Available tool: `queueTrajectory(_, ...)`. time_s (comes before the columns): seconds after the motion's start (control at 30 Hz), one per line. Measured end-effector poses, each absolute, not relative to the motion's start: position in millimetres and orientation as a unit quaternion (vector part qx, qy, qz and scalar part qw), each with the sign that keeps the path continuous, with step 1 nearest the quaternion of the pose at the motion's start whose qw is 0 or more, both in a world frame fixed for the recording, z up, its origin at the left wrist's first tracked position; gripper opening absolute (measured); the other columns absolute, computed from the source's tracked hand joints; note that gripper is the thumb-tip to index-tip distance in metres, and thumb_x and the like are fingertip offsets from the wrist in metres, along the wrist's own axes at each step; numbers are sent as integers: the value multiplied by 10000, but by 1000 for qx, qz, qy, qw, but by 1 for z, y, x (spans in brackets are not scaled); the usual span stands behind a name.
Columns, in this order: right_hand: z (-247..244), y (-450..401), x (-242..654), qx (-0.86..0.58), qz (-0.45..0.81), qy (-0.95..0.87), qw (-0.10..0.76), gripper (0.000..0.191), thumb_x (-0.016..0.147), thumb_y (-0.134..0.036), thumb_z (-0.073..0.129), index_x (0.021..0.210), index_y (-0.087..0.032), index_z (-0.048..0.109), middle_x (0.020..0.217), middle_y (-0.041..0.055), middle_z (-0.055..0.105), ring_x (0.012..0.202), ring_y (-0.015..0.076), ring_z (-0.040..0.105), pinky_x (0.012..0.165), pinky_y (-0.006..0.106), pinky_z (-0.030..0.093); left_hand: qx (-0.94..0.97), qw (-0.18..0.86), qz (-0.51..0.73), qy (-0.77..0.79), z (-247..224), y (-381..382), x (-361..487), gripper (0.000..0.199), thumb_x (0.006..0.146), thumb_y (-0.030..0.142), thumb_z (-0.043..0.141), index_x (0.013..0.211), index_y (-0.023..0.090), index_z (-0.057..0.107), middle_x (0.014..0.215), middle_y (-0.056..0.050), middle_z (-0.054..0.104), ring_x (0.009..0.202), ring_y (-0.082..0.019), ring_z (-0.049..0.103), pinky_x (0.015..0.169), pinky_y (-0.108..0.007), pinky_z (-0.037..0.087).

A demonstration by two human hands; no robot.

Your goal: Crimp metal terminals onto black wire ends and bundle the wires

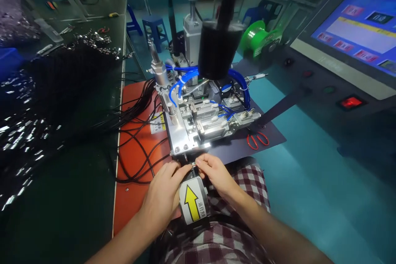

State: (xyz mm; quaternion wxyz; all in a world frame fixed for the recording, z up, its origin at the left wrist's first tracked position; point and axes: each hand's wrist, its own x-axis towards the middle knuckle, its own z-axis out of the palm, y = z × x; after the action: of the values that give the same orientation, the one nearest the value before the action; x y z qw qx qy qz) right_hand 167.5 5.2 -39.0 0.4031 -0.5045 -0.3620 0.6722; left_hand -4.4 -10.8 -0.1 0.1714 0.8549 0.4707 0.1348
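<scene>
My left hand is at the front edge of a metal machine, its thumb stretched toward a small shiny metal part. From the other side, my right hand pinches at the same small part with thumb and forefinger. The fingertips of both hands nearly meet there. Just below them is a white plate with a yellow arrow. What the curled fingers of my left hand hold, if anything, is hidden.
Black cables run across the orange mat from a large bundle at left. Red-handled scissors lie right of the machine. A black cylinder hangs above, a screen stands at right, and a green spool is behind.
</scene>
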Motion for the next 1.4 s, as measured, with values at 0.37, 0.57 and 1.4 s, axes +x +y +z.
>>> queueTrajectory(0.37, -40, 3, 167, -497, 667, -373, 412, 342, 766, -480, 597, 663, -175, 480, 527, -67, 446, 503, 86, 379, 548, 249, 297, 845, -47, 48, 531, -20, -57, -43, 504, 847, 97, 371, 1347, 146, 409, 1293, -141, 514, 1157, -277, 505, 876, -389, 501)
queueTrajectory(0.57, -38, 4, 172, -509, 657, -372, 414, 382, 756, -534, 596, 683, -170, 507, 566, -57, 463, 504, 90, 420, 549, 254, 321, 846, -87, 27, 525, -19, -54, -38, 478, 851, 116, 371, 1323, 127, 448, 1287, -139, 548, 1159, -283, 518, 865, -388, 511)
queueTrajectory(1.4, -32, -8, 206, -556, 607, -345, 451, 299, 804, -451, 589, 702, -174, 546, 594, -31, 453, 546, 111, 394, 567, 269, 313, 931, 111, 31, 347, 36, -24, -84, 342, 879, 30, 335, 1058, 201, 572, 1047, -70, 621, 1051, -201, 528, 949, -381, 437)
